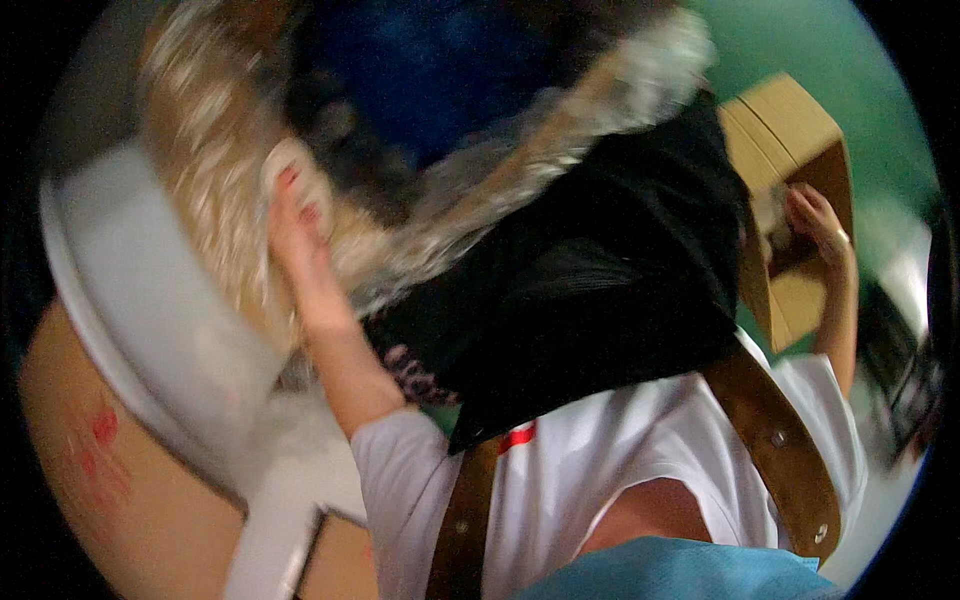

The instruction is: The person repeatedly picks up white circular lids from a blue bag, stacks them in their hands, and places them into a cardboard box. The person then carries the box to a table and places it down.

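My left hand (300,240) reaches up over crumpled clear plastic film (200,170) on a tan carton. Its fingers seem closed around a pale, rounded thing with red spots, too blurred to name. Just beyond it, the film-lined opening holds something dark blue (420,70). Off to the right, my right hand (818,220) is at the mouth of an open cardboard box (782,118). Those fingers are bent together at a small whitish thing (772,212), whose kind I cannot make out. The box lies tilted, its opening toward that hand.
A grey-white curved surface (150,250) stands at the left, beside a tan carton (60,400) with red marks. Black cloth (600,260) covers my lap between both arms. Green floor (790,40) shows at the upper right, with blurred dark items (895,350) near the right rim.
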### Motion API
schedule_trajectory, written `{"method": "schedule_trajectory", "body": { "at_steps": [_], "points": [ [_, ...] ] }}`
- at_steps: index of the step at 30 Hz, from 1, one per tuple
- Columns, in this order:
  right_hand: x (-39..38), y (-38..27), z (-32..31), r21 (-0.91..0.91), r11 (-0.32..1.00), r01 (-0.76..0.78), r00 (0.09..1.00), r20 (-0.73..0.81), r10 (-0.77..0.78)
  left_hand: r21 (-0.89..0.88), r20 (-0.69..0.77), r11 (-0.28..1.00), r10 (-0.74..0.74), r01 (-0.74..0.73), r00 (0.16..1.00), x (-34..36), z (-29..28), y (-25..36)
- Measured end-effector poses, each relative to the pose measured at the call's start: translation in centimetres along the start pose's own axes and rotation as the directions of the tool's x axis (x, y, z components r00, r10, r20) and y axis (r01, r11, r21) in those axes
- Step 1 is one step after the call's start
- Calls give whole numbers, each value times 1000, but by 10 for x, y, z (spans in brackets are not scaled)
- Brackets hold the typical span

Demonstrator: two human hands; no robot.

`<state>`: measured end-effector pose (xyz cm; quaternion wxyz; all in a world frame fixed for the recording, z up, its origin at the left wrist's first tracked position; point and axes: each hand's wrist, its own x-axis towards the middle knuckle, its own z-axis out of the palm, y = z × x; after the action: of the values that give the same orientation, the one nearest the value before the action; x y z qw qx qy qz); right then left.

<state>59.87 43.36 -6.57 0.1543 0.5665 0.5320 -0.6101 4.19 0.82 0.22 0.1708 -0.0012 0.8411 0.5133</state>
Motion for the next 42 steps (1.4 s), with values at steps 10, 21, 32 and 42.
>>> {"method": "schedule_trajectory", "body": {
  "at_steps": [10, 21, 32, 42],
  "points": [
    [-12, -275, 293, 24, 665, 747, 409, 772, -487, -309, 143, 940, -102, 142, 984, -2, 23, -4],
    [85, -294, 492, 114, 751, 651, 398, 791, -465, -355, 105, 935, 15, 23, 994, 6, 9, -34],
    [116, -301, 488, 248, 829, 500, 285, 857, -429, -338, 155, 935, -56, 106, 986, 7, 3, -43],
    [115, -293, 476, 315, 848, 426, 403, 773, -490, -375, 149, 922, -41, 95, 988, 8, 7, -38]
  ]
}}
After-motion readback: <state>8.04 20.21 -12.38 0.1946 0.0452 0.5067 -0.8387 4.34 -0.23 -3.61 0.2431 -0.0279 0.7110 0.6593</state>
